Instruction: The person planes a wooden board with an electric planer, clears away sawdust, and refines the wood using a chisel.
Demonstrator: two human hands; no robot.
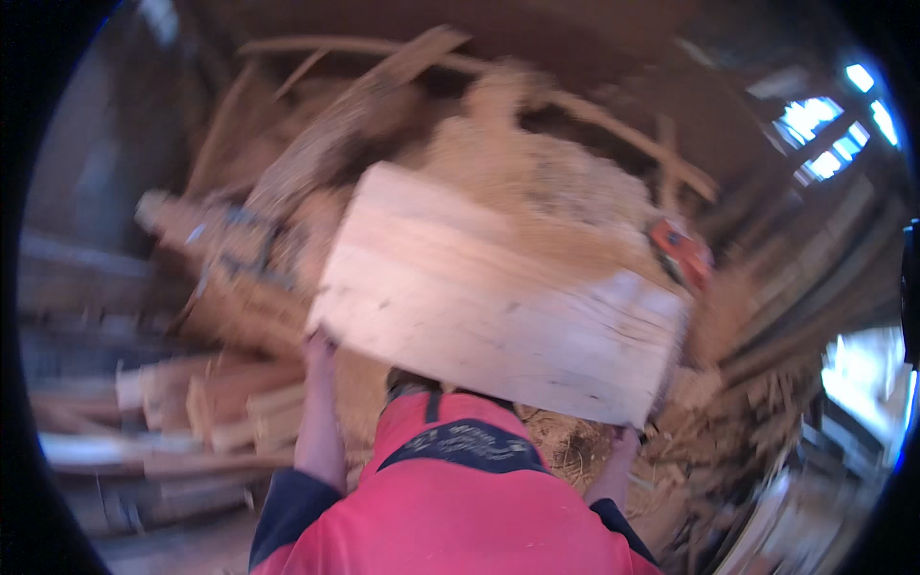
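Observation:
A large pale wooden board (479, 297) is held out in front of me, tilted so that its right end sits lower in the picture. At its near left corner, my left hand (320, 341) grips the edge. My right hand (628, 436) has hold of the near right corner. Both hands are blurred, and their fingers are partly hidden by the wood. Dark knots and streaks mark the board's face. An orange tool (681, 253), blurred and perhaps a power tool, lies just beyond the board's right end.
Sawdust (537, 163) is heaped beyond the board. A long rough plank (345, 125) leans at the back left. Stacked cut timber (211, 402) stands at my left, and wood scraps (757, 450) cover the ground at my right. Bright openings (824, 134) show at the far right.

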